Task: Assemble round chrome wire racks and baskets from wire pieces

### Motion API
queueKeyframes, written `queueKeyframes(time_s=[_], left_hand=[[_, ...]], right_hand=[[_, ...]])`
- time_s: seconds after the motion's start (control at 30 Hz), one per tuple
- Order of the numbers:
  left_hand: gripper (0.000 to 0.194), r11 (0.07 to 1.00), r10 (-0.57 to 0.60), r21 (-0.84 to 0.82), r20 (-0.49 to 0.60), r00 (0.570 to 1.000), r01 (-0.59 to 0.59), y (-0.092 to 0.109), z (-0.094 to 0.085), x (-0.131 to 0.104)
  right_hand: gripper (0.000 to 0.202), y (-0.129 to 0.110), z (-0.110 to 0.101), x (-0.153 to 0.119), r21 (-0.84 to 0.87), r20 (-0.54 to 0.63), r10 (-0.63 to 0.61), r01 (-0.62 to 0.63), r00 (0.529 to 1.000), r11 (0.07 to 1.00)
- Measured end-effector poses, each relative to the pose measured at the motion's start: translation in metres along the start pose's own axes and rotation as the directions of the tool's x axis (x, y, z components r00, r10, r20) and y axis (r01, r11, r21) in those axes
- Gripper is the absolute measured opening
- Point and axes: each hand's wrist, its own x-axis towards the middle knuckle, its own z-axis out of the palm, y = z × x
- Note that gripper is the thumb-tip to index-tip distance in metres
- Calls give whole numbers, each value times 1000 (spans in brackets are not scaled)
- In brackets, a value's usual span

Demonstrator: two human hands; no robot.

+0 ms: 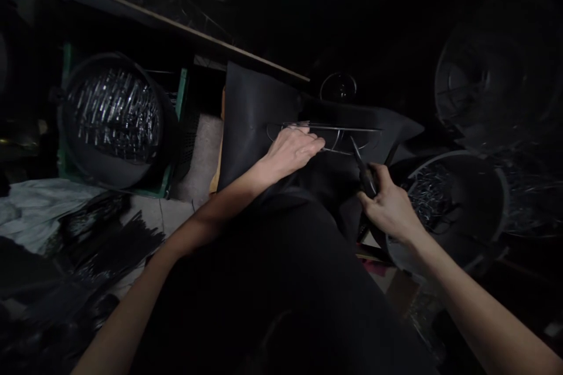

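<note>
A thin wire frame [338, 129] with curved ends lies over a dark sheet [259, 105] at the middle of the view. My left hand [295, 147] is closed round the left part of this frame. In my right hand [389, 202] is a dark tool with a long pointed tip [364, 171], its handle wrapped by my fingers. The tip points up and left, close to the right part of the frame; whether it touches the wire I cannot tell.
A round tub of short shiny metal pieces [116, 114] stands in a green crate [181, 96] at left. At right is a bucket [504, 199] with thin metal bits inside. A board edge [197, 35] crosses the upper left. Pale cloth [39, 205] lies lower left.
</note>
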Motion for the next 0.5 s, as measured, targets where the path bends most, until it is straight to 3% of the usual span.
queueKeyframes(time_s=[0.1,0.2,0.3,0.4,0.5], left_hand=[[31,1000,0,29,-1,1000,0,-9,-1,10],[30,998,-51,30,-3,999,51,-11,-3,13],[33,989,-142,36,-19,990,143,0,-2,10],[34,970,-240,26,-42,970,242,16,2,6],[30,955,-298,1,-32,954,298,26,5,3]], right_hand=[[59,-4,-8,8,100,112,5,-17,994,995],[66,-2,-17,15,-86,24,-116,117,993,989],[71,3,-24,16,-255,26,-145,147,989,956],[72,3,-25,12,-268,90,-114,134,989,954],[74,-2,-23,6,-309,81,-83,104,993,945]])
